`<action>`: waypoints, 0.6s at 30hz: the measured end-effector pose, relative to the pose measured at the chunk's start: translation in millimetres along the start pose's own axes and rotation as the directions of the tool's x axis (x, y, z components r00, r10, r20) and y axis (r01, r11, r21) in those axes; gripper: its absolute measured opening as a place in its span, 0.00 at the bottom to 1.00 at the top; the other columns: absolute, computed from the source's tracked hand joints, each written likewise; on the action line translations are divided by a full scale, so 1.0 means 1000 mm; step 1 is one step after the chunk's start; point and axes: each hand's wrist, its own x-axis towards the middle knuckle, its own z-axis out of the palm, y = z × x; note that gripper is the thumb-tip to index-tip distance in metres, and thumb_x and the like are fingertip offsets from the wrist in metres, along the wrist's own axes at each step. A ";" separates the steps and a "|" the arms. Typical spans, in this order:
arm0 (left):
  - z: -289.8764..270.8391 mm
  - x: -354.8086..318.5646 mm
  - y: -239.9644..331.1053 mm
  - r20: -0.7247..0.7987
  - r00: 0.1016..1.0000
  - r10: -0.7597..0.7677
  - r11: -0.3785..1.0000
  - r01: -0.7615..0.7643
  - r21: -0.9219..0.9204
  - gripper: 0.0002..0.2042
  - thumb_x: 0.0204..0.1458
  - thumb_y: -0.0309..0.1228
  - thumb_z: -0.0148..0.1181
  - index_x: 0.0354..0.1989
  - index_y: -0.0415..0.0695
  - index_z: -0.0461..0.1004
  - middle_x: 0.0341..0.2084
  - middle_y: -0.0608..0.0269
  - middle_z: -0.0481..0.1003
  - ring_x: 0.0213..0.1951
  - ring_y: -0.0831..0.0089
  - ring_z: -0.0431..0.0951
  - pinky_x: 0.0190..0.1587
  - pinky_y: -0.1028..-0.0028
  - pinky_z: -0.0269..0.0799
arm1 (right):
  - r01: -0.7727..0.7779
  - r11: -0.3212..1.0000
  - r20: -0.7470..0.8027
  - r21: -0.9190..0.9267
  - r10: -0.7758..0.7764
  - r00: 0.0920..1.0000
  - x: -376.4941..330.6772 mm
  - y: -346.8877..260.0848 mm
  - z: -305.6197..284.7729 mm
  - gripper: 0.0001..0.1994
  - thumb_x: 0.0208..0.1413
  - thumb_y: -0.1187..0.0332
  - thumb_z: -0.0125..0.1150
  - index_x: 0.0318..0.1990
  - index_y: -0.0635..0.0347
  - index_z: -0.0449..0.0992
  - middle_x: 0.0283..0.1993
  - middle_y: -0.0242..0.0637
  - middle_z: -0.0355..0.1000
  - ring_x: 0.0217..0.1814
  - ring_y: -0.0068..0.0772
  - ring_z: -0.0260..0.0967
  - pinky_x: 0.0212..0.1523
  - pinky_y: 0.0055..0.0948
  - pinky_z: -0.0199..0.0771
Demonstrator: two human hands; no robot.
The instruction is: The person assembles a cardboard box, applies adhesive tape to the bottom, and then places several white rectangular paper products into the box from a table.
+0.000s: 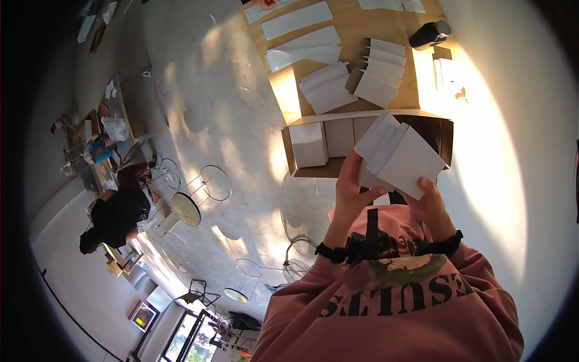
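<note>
Both my hands hold a fanned stack of flat white cartons [398,154] above my pink sweatshirt. My left hand [351,190] grips the stack's left edge with the thumb along the bottom. My right hand [433,202] pinches its lower right corner. Just beyond the stack stands an open brown cardboard box [443,130] with white cartons [309,143] upright inside it. Black bands sit on both wrists.
A wooden table [356,33] beyond the box carries more flat white cartons [329,87] in piles and a black bottle [429,34]. To the left, wire-frame stools [208,184] stand on the concrete floor, and a person in black [114,217] sits at a cluttered table.
</note>
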 end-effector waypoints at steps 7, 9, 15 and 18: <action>-0.041 -0.003 -0.001 0.140 0.957 -0.255 0.966 0.258 -0.006 0.33 0.38 0.16 0.59 0.57 0.36 0.56 0.50 0.57 0.65 0.53 0.70 0.66 0.53 0.71 0.62 | -0.108 0.994 -0.115 0.015 0.109 0.987 0.002 0.017 0.005 0.30 0.47 0.60 0.61 0.56 0.60 0.57 0.53 0.39 0.61 0.58 0.38 0.57 0.57 0.38 0.59; -0.050 -0.009 -0.008 0.101 0.961 -0.256 0.966 0.258 -0.008 0.33 0.37 0.13 0.55 0.58 0.37 0.56 0.50 0.58 0.66 0.51 0.71 0.67 0.52 0.72 0.63 | -0.105 0.994 -0.128 -0.006 0.103 0.986 0.004 0.022 0.002 0.29 0.48 0.61 0.60 0.56 0.60 0.57 0.53 0.39 0.61 0.58 0.37 0.57 0.56 0.37 0.60; -0.081 -0.032 -0.018 -0.192 0.936 -0.296 0.952 0.306 0.020 0.32 0.40 0.13 0.50 0.59 0.41 0.57 0.47 0.56 0.69 0.48 0.75 0.69 0.51 0.77 0.63 | -0.215 0.971 -0.267 0.102 0.235 0.935 0.002 0.026 0.002 0.27 0.50 0.60 0.58 0.56 0.56 0.58 0.55 0.36 0.60 0.57 0.33 0.58 0.55 0.33 0.59; -0.071 -0.028 -0.017 -0.241 0.939 -0.244 0.962 0.267 0.066 0.30 0.42 0.13 0.51 0.59 0.42 0.58 0.46 0.57 0.69 0.46 0.74 0.69 0.50 0.78 0.63 | -0.186 0.971 -0.174 0.148 0.211 0.962 0.003 0.031 0.021 0.26 0.50 0.58 0.58 0.56 0.53 0.58 0.55 0.35 0.61 0.57 0.33 0.57 0.56 0.34 0.57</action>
